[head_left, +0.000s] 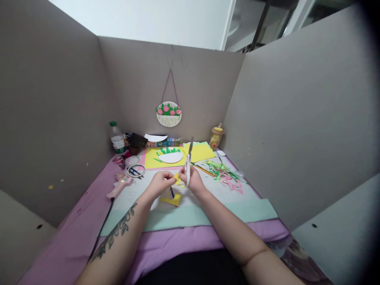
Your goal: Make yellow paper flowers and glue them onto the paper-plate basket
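My left hand (162, 184) is closed, pinching the edge of a small yellow paper piece (178, 180) above the table. On the other side, my right hand (194, 183) is closed around the white handles of a pair of scissors (189, 162), whose blades point up and away. The fingertips of my right hand also meet the yellow piece. Beneath both hands lies another yellow paper scrap (170, 201), with a dark blue pen (172, 192) over it. Part of the piece I hold is hidden by my fingers.
A pink glue gun (120, 187) and tape rolls (136, 170) lie at left. Paper scraps (227, 174) and pencils (204, 170) are at right. Behind lies a white half-plate with green leaves (170, 157) on yellow paper. A decorated plate (169, 114) hangs on the back panel.
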{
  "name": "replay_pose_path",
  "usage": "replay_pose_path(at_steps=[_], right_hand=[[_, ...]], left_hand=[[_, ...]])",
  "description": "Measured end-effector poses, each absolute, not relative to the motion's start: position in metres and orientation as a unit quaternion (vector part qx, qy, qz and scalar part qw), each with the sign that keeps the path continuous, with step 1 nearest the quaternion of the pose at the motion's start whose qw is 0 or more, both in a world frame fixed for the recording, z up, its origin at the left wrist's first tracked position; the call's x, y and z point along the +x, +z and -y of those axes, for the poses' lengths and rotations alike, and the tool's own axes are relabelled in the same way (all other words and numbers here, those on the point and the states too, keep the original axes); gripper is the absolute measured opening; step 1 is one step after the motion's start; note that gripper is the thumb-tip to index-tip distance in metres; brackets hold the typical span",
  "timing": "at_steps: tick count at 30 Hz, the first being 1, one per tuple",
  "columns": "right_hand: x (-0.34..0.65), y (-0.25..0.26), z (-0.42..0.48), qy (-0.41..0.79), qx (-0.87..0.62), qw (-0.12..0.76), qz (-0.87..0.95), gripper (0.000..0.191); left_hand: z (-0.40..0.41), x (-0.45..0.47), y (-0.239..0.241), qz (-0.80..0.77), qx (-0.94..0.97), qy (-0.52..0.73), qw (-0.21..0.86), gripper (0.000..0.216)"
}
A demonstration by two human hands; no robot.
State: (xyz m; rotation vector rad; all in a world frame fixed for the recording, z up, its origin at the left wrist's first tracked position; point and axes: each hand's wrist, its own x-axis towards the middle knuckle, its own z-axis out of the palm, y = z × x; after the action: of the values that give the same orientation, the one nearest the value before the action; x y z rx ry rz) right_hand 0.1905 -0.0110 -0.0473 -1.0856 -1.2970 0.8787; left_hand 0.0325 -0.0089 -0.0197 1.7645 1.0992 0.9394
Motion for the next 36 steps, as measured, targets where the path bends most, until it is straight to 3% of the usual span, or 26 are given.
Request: replay_pose_path(at_steps=[9,20,27,36], right_hand=[[0.186,-0.047,0.017,0.398,-0.451,0.596,0.532,0.022],[0.183,-0.044,0.022,0.346,-0.476,0.563,0.580,0.020],[0.182,-0.052,0.028,0.490,-0.413,0.425,0.640,0.026],[0.176,-0.064,0.030,0.499,-0.431,0.368,0.655,0.011]], left_hand=[[0.006,0.034,-0.025,-0.424,0.649,0.425,0.467,0.023],[0.009,0.038,-0.021,-0.428,0.651,0.446,0.439,0.022],[0.000,0.019,-0.014,-0.432,0.554,0.541,0.463,0.023],[-0.004,0.011,-0.012,-0.427,0.482,0.595,0.481,0.024]])
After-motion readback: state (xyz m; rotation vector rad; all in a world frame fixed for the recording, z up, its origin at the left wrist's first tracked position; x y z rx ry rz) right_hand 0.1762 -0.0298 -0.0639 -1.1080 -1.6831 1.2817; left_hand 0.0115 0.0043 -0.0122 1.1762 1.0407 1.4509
